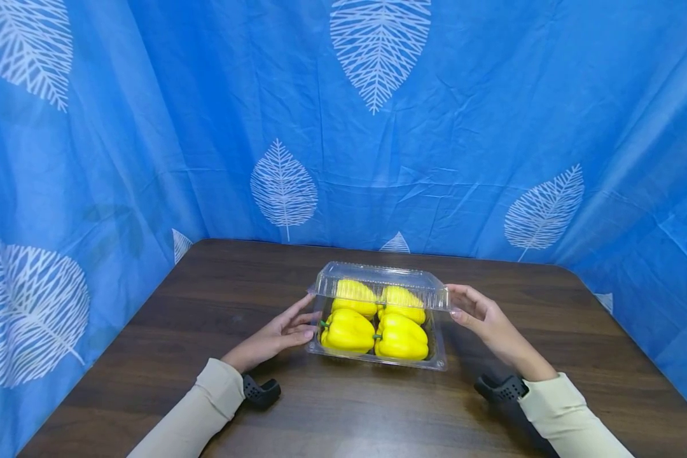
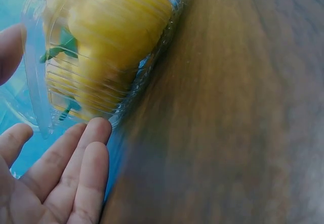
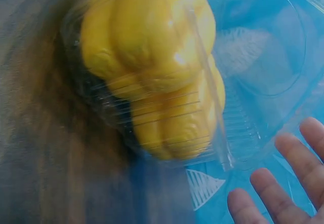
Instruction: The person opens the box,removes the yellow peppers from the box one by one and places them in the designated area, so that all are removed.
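A clear plastic clamshell container (image 1: 378, 360) stands on the table, its lid (image 1: 386, 275) raised and tilted over the back half. Several yellow bell peppers (image 1: 402, 337) with green stems lie inside in two rows. At the container's left side is the left hand (image 1: 277, 334), its fingertips at the wall and thumb near the front rim. The left wrist view shows those fingers (image 2: 91, 178) extended beside the ribbed wall. By the lid's right corner is the right hand (image 1: 486, 321). Its fingers (image 3: 273, 193) look spread and fairly straight in the right wrist view; the thumb is hidden there.
The dark wooden table (image 1: 252, 273) has rounded far corners. Behind it and along both sides hangs a blue curtain (image 1: 223, 127) with white leaf prints. Black straps (image 1: 260, 391) sit at both wrists, beside light sleeves (image 1: 197, 407).
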### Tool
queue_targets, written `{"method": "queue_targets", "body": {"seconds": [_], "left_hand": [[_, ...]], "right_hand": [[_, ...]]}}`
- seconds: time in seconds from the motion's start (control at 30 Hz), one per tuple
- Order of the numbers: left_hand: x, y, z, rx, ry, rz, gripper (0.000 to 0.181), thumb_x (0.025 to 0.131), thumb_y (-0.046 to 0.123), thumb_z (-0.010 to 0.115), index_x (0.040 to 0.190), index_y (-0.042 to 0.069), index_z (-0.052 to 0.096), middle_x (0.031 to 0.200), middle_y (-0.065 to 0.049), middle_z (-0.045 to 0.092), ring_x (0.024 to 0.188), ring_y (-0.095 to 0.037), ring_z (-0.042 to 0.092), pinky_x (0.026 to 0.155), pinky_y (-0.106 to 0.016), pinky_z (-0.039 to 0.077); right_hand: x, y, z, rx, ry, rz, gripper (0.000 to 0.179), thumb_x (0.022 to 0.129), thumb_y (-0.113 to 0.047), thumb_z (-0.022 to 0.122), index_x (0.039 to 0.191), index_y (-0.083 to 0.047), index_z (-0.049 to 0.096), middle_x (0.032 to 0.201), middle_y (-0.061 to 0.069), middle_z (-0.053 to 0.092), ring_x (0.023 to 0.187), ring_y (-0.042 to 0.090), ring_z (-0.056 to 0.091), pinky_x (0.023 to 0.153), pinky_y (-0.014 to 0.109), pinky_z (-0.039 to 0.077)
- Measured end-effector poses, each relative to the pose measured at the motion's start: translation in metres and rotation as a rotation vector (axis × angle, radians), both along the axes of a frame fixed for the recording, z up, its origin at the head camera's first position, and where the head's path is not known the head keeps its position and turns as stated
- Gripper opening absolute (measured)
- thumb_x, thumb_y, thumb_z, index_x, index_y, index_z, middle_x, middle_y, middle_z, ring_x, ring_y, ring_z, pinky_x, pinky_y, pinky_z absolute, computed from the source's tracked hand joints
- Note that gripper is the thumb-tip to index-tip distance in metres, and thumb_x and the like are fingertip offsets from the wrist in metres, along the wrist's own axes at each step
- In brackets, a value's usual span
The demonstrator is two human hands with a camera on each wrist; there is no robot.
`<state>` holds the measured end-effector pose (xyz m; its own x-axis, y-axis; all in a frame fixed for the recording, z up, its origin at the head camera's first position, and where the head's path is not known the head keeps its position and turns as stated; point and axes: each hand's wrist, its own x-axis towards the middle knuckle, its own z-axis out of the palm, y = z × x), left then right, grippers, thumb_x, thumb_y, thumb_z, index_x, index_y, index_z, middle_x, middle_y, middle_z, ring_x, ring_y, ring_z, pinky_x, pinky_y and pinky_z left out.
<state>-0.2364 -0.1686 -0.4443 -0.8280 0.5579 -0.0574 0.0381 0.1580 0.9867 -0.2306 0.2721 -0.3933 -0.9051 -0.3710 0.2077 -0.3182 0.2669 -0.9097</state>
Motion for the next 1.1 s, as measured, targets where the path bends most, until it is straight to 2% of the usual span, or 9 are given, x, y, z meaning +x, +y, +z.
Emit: {"method": "queue_targets", "body": {"seconds": [0.2,0.33,0.47,0.6,0.67,0.8,0.87,1.03,1.1], "left_hand": [[-0.002,0.0,-0.002,0.005,0.029,-0.026,0.085,0.112,0.026,0.062,0.175,0.009,0.008,0.174,-0.028,0.027,0.153,-0.048,0.042,0.122,-0.057,0.041],[-0.001,-0.001,-0.002,0.004,0.032,-0.026,0.084,0.111,0.025,0.063,0.175,0.007,0.01,0.173,-0.028,0.029,0.152,-0.048,0.044,0.121,-0.056,0.042],[-0.001,-0.001,-0.001,0.017,0.033,-0.028,0.085,0.11,0.023,0.064,0.174,0.007,0.011,0.173,-0.028,0.03,0.151,-0.047,0.045,0.119,-0.053,0.046],[0.0,-0.001,-0.001,0.026,0.04,-0.03,0.087,0.108,0.022,0.066,0.174,0.006,0.011,0.172,-0.028,0.032,0.149,-0.046,0.048,0.117,-0.049,0.049],[-0.001,0.0,-0.001,0.034,0.037,-0.029,0.089,0.107,0.02,0.067,0.174,0.006,0.011,0.171,-0.029,0.033,0.147,-0.045,0.05,0.115,-0.047,0.051],[0.0,0.001,-0.001,0.054,0.014,-0.022,0.094,0.103,0.019,0.071,0.174,0.006,0.01,0.168,-0.03,0.036,0.144,-0.042,0.052,0.11,-0.04,0.055],[0.001,0.001,-0.001,0.057,0.006,-0.014,0.097,0.101,0.019,0.073,0.174,0.007,0.01,0.166,-0.029,0.037,0.143,-0.04,0.053,0.11,-0.038,0.055],[0.002,0.001,0.001,0.045,0.018,0.004,0.104,0.099,0.021,0.078,0.174,0.007,0.009,0.166,-0.029,0.037,0.145,-0.041,0.05,0.116,-0.045,0.05],[0.002,0.0,0.001,0.038,0.025,0.001,0.104,0.099,0.021,0.078,0.175,0.008,0.008,0.169,-0.028,0.033,0.148,-0.043,0.046,0.119,-0.049,0.047]], "right_hand": [[-0.005,0.001,0.004,0.003,-0.008,0.009,0.053,0.114,-0.01,0.051,0.158,0.016,0.035,0.161,0.043,0.036,0.127,-0.002,0.061,0.103,0.018,0.05],[-0.008,0.001,0.005,0.005,0.022,0.049,0.052,0.117,-0.013,0.046,0.159,0.014,0.036,0.162,0.041,0.038,0.133,-0.001,0.057,0.107,0.016,0.046],[-0.014,-0.001,0.007,-0.08,0.068,0.126,0.05,0.118,-0.011,0.04,0.16,0.015,0.035,0.167,0.014,0.046,0.139,-0.005,0.051,0.111,0.017,0.045],[-0.021,-0.004,0.009,-0.167,0.078,0.191,0.051,0.118,-0.012,0.037,0.164,0.009,0.034,0.161,-0.017,0.049,0.144,-0.004,0.048,0.113,0.018,0.044],[-0.024,-0.005,0.01,-0.182,0.069,0.206,0.053,0.119,-0.016,0.036,0.166,0.008,0.03,0.166,-0.01,0.045,0.145,-0.004,0.047,0.114,0.018,0.043],[-0.03,-0.005,0.013,-0.154,0.036,0.218,0.06,0.12,-0.023,0.033,0.168,0.01,0.017,0.176,0.024,0.023,0.148,-0.002,0.042,0.115,0.018,0.042],[-0.033,-0.006,0.015,-0.124,0.015,0.22,0.064,0.12,-0.026,0.032,0.169,0.009,0.012,0.175,0.034,0.012,0.156,0.01,0.037,0.115,0.017,0.041],[-0.042,-0.009,0.018,-0.099,-0.036,0.24,0.068,0.12,-0.031,0.029,0.17,0.006,0.002,0.176,0.035,0.003,0.16,0.055,0.007,0.114,0.017,0.041],[-0.046,-0.01,0.019,-0.103,-0.057,0.243,0.069,0.12,-0.032,0.028,0.17,0.005,-0.001,0.176,0.033,0.0,0.159,0.059,0.002,0.114,0.017,0.041]]}}
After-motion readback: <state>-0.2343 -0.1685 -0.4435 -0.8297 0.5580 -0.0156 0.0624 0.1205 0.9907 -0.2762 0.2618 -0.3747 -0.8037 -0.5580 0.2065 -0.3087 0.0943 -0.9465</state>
